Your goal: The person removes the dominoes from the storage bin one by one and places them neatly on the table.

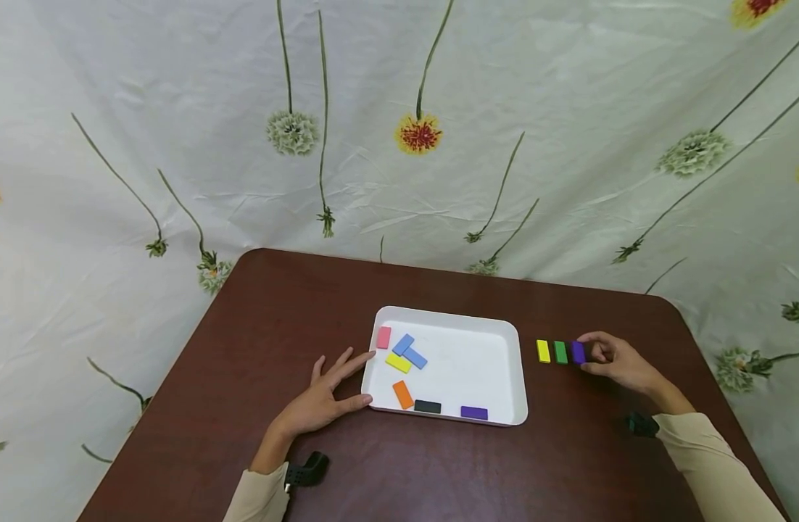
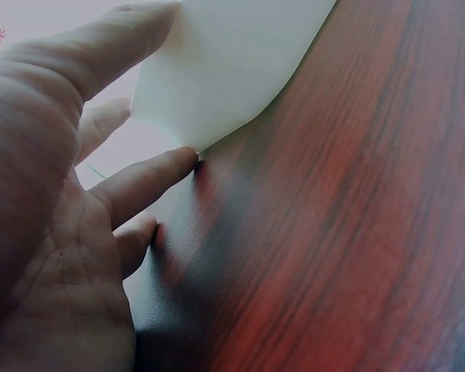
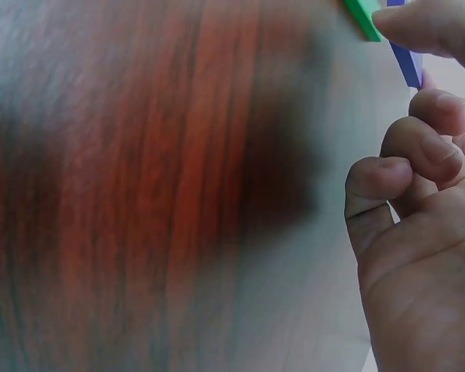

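My right hand [image 1: 624, 366] pinches a purple block [image 1: 578, 352] between thumb and forefinger, at the right end of a short row. The other fingers curl into the palm, as the right wrist view shows. Left of it in the row lie a green block [image 1: 560, 352] and a yellow block [image 1: 543, 351]. With fingers spread and nearly straight, my left hand [image 1: 317, 402] touches the left side of a white tray [image 1: 452, 316]. In the left wrist view, the thumb and fingertips are right at the tray's wall [image 2: 225, 70].
Inside the tray lie a pink block [image 1: 383, 337], two blue blocks [image 1: 415, 357], a yellow block [image 1: 398, 362], an orange block [image 1: 402, 394], a black block [image 1: 428, 407] and another purple block [image 1: 474, 412]. A dark wooden table [image 1: 295, 304] meets a flowered cloth [image 1: 373, 181] behind.
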Available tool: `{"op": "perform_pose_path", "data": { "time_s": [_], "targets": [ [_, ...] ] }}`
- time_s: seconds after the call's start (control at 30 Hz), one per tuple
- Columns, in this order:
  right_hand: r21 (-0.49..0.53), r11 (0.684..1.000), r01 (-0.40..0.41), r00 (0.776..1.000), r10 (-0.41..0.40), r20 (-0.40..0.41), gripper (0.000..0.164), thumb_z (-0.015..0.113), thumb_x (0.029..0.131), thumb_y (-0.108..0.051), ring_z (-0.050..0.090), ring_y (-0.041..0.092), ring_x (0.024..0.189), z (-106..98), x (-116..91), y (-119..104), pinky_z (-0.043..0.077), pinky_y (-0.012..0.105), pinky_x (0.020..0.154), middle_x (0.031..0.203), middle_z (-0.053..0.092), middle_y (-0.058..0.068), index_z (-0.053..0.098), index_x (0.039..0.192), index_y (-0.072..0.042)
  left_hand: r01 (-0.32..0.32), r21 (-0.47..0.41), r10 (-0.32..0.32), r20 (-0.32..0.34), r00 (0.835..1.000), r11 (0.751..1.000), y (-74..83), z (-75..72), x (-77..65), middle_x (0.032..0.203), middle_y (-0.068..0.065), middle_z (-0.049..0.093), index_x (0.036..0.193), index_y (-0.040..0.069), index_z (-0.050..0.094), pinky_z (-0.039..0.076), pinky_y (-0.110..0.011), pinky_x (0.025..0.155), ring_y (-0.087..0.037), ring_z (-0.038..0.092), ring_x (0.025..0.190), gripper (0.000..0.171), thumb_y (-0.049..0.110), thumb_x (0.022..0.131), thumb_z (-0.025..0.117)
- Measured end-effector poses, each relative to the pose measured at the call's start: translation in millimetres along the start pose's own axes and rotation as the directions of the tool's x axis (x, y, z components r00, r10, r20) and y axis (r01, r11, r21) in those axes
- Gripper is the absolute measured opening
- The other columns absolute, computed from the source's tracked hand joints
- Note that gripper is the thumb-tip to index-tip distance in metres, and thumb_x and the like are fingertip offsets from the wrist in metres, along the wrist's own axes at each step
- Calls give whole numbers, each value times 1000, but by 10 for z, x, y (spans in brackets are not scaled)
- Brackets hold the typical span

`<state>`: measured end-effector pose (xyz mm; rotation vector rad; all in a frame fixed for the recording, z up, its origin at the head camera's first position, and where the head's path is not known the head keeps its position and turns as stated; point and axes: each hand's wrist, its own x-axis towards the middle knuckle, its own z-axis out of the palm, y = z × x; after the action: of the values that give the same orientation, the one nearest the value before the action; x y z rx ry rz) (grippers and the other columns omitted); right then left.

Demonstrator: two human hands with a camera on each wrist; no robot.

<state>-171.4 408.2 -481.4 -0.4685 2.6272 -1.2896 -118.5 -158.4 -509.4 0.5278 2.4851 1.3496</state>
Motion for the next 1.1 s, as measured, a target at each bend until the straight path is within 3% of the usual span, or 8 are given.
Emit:
{"op": "perform_pose_path", "data": {
  "time_s": [0.63, 1.1],
  "targets": [
    [18, 992, -122, 992, 122, 25, 48, 72, 86, 4, 42, 4, 69, -14, 5, 91, 35, 25, 61, 77, 41, -3, 48, 126, 15, 2, -5, -2, -9, 1000, 1000, -9, 35, -7, 163, -13, 32, 155, 34, 38, -17, -66, 114, -40, 9, 155, 75, 42, 89, 74],
    [14, 994, -112, 993, 112, 38, 48, 71, 86, 6, 40, 4, 65, -14, 31, 61, 35, 25, 59, 75, 40, -3, 47, 126, 17, -4, 0, 4, -11, 1000, 1000, -13, 21, 10, 163, -14, 32, 155, 33, 37, -16, -66, 114, -40, 10, 155, 75, 42, 90, 74]
  ]
}}
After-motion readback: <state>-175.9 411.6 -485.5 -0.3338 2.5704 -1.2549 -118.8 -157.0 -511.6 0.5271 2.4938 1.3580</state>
